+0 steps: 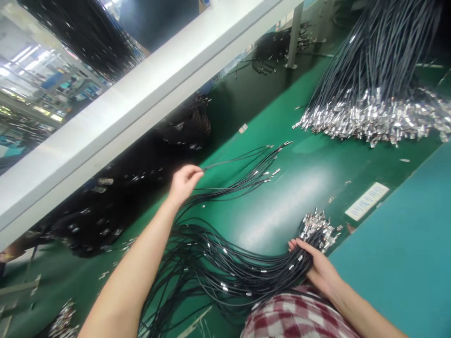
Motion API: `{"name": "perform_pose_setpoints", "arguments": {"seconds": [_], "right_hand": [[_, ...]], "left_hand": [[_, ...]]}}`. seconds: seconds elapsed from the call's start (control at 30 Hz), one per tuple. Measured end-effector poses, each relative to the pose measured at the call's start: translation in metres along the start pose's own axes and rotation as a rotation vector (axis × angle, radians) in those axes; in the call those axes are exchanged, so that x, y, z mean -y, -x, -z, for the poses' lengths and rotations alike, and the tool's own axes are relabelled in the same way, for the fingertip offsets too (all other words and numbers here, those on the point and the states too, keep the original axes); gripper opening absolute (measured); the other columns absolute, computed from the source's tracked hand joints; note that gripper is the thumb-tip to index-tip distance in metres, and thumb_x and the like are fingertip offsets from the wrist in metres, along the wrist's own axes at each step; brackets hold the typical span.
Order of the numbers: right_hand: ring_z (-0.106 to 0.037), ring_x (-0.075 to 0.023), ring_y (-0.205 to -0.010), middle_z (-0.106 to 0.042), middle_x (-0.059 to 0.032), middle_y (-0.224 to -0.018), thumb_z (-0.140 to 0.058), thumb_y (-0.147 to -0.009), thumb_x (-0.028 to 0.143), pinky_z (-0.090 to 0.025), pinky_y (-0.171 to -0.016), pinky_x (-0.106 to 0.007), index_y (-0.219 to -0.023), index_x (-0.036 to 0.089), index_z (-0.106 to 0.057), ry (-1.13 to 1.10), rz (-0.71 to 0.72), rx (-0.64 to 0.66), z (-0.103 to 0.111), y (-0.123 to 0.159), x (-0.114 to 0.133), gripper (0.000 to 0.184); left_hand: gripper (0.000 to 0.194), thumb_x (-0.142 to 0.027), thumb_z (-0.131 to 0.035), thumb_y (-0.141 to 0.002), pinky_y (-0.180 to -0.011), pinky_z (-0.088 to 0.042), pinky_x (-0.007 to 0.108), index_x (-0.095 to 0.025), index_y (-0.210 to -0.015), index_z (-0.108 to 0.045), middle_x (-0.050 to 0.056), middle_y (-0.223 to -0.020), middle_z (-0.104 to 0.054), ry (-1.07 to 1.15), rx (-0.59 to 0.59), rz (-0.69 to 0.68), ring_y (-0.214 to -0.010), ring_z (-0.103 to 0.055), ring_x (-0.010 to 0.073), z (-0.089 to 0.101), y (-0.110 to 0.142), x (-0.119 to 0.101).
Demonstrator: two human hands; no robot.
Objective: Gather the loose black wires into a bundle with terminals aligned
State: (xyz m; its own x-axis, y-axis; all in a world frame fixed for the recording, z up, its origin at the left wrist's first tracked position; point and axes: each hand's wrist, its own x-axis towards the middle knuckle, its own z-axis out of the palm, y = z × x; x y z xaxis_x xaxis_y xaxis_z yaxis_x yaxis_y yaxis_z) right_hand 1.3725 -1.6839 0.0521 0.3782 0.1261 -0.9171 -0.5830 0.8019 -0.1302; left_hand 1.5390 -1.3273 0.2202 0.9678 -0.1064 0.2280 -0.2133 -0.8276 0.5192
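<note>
My right hand [319, 265] is closed around a thick bundle of black cables [243, 267] near its end. Shiny metal connectors [319, 227] fan out just beyond those fingers. The bundle trails leftward over the green surface, passing behind my left forearm. Farther forward, my left hand [186, 183] pinches one or two thin black cables, whose tips lie to the right. A small loose group of cables [243, 183] with metal ends rests beside and below that pinch. The exact spot between the left fingertips is too small to make out.
A large sheaf of cables [377, 108] with metal ends hangs or lies at the upper right. A pale beam [148, 94] crosses the upper left, with dark cable heaps [134, 178] below it. A white label [366, 201] sticks near the green surface's edge.
</note>
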Motion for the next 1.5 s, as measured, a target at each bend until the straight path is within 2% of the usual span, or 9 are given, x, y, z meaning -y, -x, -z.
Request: {"name": "perform_pose_setpoints", "arguments": {"seconds": [0.1,0.2,0.37,0.6,0.77,1.07,1.23,1.37,1.5], "right_hand": [[-0.071,-0.0165,-0.064,-0.074,-0.0061,-0.073,-0.066,-0.078,0.004,-0.062,-0.059,-0.024,-0.083,0.014,-0.068,-0.001,-0.001,-0.003,0.0,0.001,0.0,0.011],[-0.071,-0.0162,-0.064,-0.074,-0.0061,-0.073,-0.065,-0.08,0.004,-0.062,-0.059,-0.024,-0.083,0.013,-0.068,-0.004,-0.004,-0.002,-0.001,0.002,0.0,0.01],[-0.07,-0.0155,-0.063,-0.073,-0.0069,-0.073,-0.063,-0.083,0.004,-0.062,-0.06,-0.024,-0.085,0.009,-0.067,-0.001,0.011,-0.007,0.0,0.002,0.0,0.006],[-0.07,-0.0153,-0.063,-0.074,-0.0073,-0.073,-0.062,-0.084,0.004,-0.062,-0.061,-0.024,-0.086,0.008,-0.066,0.005,0.008,-0.025,-0.002,0.003,0.0,0.006],[-0.071,-0.0156,-0.065,-0.074,-0.007,-0.074,-0.063,-0.084,0.004,-0.062,-0.061,-0.025,-0.086,0.009,-0.067,0.004,0.014,-0.025,-0.002,0.002,0.0,0.007],[-0.071,-0.0156,-0.067,-0.074,-0.0066,-0.076,-0.065,-0.081,0.003,-0.062,-0.064,-0.025,-0.095,0.013,-0.068,-0.013,0.049,0.034,0.001,-0.001,-0.001,0.017],[-0.069,-0.015,-0.068,-0.076,-0.0058,-0.09,-0.075,-0.071,0.007,-0.061,-0.063,-0.025,-0.107,0.017,-0.068,0.004,0.09,0.151,0.001,0.005,0.0,0.038],[-0.065,-0.0114,-0.064,-0.073,-0.0063,-0.109,-0.082,-0.064,0.011,-0.059,-0.06,-0.024,-0.108,0.018,-0.069,0.009,0.115,0.287,-0.001,0.011,0.002,0.046],[-0.062,-0.0117,-0.061,-0.075,-0.0045,-0.097,-0.084,-0.064,0.015,-0.057,-0.058,-0.025,-0.104,0.018,-0.071,0.029,0.158,0.305,0.002,0.011,0.002,0.042]], "left_hand": [[0.018,-0.028,-0.057,-0.089,-0.088,-0.048,0.035,-0.02,-0.091,-0.073,0.006,-0.095,-0.068,-0.179,0.272,-0.065,-0.092,-0.062,0.0212,-0.041,0.013,0.012],[0.022,-0.026,-0.054,-0.092,-0.087,-0.047,0.036,-0.02,-0.1,-0.073,0.008,-0.097,-0.065,-0.344,0.265,-0.091,-0.093,-0.06,0.0217,-0.072,0.016,0.023],[0.03,-0.031,-0.043,-0.098,-0.084,-0.043,0.037,-0.019,-0.111,-0.068,0.01,-0.098,-0.061,-0.567,0.087,-0.238,-0.094,-0.055,0.0234,-0.079,0.009,0.021],[0.011,-0.021,-0.05,-0.094,-0.085,-0.042,0.036,-0.017,-0.098,-0.06,0.01,-0.101,-0.064,-0.61,0.516,-0.231,-0.097,-0.055,0.0239,-0.106,0.035,0.025],[0.015,-0.013,-0.053,-0.089,-0.088,-0.043,0.04,-0.015,-0.103,-0.06,0.013,-0.108,-0.063,-0.594,0.499,-0.05,-0.105,-0.056,0.0272,-0.134,0.043,0.025],[0.015,-0.021,-0.045,-0.094,-0.081,-0.046,0.034,-0.018,-0.097,-0.06,0.006,-0.092,-0.066,-0.339,0.414,-0.056,-0.085,-0.06,0.0209,-0.075,0.031,0.002],[0.023,-0.032,-0.038,-0.099,-0.083,-0.046,0.032,-0.021,-0.106,-0.056,0.005,-0.101,-0.065,-0.063,0.644,-0.036,-0.091,-0.061,0.019,-0.051,0.087,-0.063],[0.021,-0.028,-0.037,-0.098,-0.084,-0.047,0.03,-0.022,-0.101,-0.057,0.004,-0.099,-0.066,0.068,0.892,0.064,-0.092,-0.063,0.0185,-0.093,0.171,-0.099],[0.019,-0.026,-0.035,-0.098,-0.077,-0.048,0.03,-0.021,-0.097,-0.053,0.005,-0.094,-0.066,0.081,0.858,0.191,-0.087,-0.064,0.0193,-0.134,0.227,-0.112]]}}
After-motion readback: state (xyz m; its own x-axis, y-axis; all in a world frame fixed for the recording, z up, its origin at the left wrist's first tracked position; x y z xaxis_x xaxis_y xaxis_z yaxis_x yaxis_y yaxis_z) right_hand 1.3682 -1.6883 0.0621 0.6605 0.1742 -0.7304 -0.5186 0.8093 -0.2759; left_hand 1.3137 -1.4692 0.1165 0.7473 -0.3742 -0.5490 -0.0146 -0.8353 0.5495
